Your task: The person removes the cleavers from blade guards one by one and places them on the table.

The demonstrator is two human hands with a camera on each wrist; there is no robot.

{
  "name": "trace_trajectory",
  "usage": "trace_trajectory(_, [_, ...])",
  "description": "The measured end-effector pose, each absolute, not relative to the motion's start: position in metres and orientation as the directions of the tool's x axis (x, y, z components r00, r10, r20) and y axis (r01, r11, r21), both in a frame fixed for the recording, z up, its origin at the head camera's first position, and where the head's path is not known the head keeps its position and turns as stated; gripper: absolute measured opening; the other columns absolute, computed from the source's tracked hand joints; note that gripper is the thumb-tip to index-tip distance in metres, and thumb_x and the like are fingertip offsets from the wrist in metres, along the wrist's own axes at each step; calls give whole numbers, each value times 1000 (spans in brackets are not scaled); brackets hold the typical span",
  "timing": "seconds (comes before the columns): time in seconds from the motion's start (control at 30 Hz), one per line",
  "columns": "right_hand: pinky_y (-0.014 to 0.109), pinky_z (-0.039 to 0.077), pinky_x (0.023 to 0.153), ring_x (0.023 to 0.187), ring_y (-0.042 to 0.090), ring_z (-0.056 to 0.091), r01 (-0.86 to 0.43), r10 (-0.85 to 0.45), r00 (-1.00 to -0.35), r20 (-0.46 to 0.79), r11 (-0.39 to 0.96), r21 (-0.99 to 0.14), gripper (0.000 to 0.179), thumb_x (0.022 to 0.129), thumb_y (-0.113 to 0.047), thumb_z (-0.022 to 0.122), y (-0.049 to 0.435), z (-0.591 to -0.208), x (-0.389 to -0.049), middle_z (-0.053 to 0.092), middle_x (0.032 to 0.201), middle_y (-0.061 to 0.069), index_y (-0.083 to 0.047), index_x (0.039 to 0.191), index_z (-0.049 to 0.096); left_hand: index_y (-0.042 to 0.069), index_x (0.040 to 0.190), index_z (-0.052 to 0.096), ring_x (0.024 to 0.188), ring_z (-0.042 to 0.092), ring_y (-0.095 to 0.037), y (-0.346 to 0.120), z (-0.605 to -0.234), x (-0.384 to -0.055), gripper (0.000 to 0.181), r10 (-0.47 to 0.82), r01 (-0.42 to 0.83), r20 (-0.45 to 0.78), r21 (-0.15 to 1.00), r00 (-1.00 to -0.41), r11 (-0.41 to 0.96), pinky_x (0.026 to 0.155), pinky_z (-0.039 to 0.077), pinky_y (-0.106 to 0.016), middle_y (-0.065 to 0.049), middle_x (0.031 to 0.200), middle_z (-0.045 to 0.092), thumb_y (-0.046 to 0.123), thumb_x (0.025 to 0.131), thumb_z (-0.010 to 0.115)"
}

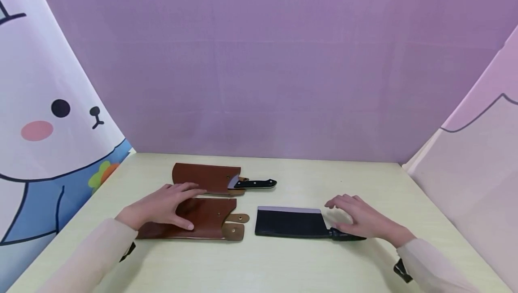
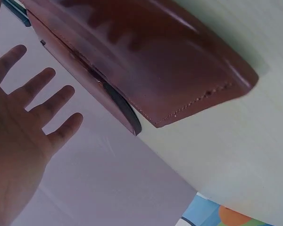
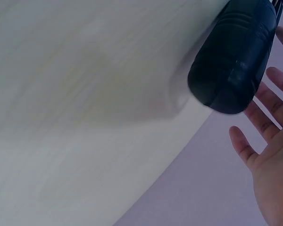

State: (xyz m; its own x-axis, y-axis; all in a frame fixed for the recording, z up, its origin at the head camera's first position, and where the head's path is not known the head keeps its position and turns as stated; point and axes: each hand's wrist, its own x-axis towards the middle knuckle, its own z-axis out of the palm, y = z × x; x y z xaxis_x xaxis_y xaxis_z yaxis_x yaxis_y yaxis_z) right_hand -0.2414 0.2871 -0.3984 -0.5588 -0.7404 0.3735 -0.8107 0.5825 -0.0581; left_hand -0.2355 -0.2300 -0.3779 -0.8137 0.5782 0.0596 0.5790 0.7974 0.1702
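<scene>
A long reddish-brown leather knife sheath [image 1: 208, 214] with two tan snap straps lies at the front left. Over its left part spreads my left hand [image 1: 165, 206], fingers apart; in the left wrist view the palm and fingers [image 2: 61, 101] are bare and hold nothing. To the sheath's right a black-bladed cleaver [image 1: 291, 224] lies flat, its pale edge toward the back and its handle to the right. My right hand [image 1: 368, 221] hovers loosely bent by that handle. From the right wrist, the handle [image 3: 228, 61] appears beside the spread, empty fingers.
Behind the front sheath lies a second brown sheath [image 1: 200, 177] with a black-handled knife [image 1: 255, 184] in it, handle pointing right. A purple cloth [image 1: 259, 82] hangs at the back edge of the pale table [image 1: 283, 266]. Printed cartoon cloths flank both sides.
</scene>
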Motion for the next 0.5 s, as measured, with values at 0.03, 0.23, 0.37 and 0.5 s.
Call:
trace_trajectory(0.03, [35, 41, 75, 95, 13, 55, -809, -740, -561, 370, 585, -57, 37, 74, -18, 71, 285, -399, -243, 60, 103, -4, -11, 108, 59, 22, 135, 43, 121, 43, -28, -230, -378, -236, 87, 576, 576, 58, 176, -815, 798, 94, 33, -58, -10, 135, 44, 68, 65, 64])
trace_trajectory(0.23, [38, 40, 79, 101, 13, 53, -791, -734, -598, 322, 606, -87, 38, 79, -24, 68, 271, -401, -250, 59, 108, -2, -11, 113, 57, 20, 136, 43, 122, 43, -29, -228, -384, -245, 83, 575, 575, 55, 166, -817, 801, 95, 33, -59, -9, 135, 44, 63, 68, 66])
trace_trajectory(0.37, [41, 40, 83, 104, 14, 52, -771, -724, -630, 280, 625, -117, 39, 82, -28, 66, 259, -399, -254, 59, 112, -2, -12, 116, 56, 20, 135, 44, 121, 44, -29, -227, -388, -251, 79, 563, 566, 66, 150, -824, 811, 95, 34, -59, -8, 134, 46, 60, 70, 66])
trace_trajectory(0.5, [42, 40, 86, 106, 14, 51, -751, -716, -658, 235, 647, -130, 40, 83, -28, 65, 245, -397, -259, 58, 115, -2, -12, 118, 55, 18, 135, 45, 120, 45, -30, -226, -390, -258, 76, 553, 558, 77, 136, -830, 819, 95, 34, -58, -9, 133, 47, 57, 72, 66])
